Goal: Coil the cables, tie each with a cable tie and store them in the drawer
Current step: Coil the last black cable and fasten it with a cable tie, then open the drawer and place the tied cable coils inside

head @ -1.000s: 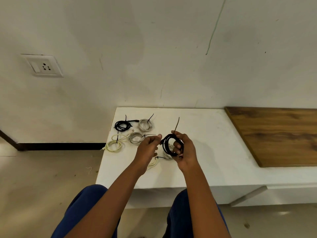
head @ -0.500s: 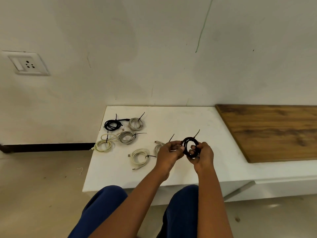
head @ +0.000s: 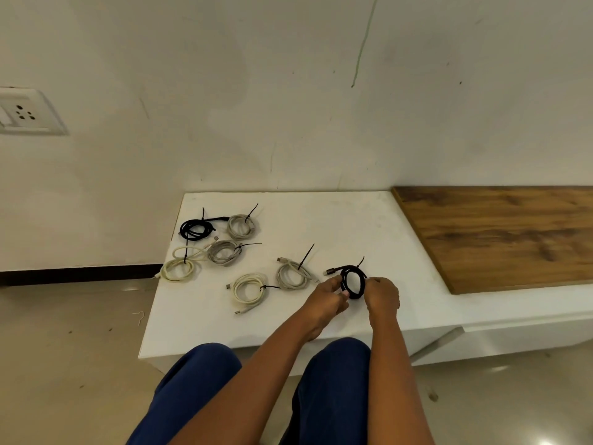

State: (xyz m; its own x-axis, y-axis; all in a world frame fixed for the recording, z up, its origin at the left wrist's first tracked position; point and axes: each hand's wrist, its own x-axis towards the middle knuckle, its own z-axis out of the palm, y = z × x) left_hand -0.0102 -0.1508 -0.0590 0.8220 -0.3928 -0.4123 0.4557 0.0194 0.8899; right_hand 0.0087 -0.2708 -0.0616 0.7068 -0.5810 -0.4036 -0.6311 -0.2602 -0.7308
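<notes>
You sit at a low white bench against a pale wall, a wood slab on its right part and a socket on the wall at far left; the floor is beige. Six tied coils lie on the bench: one black at the back left, five pale ones. A seventh, the black cable, is pinched between your left hand and right hand, just above the bench's front. A tie tail sticks up from it.
</notes>
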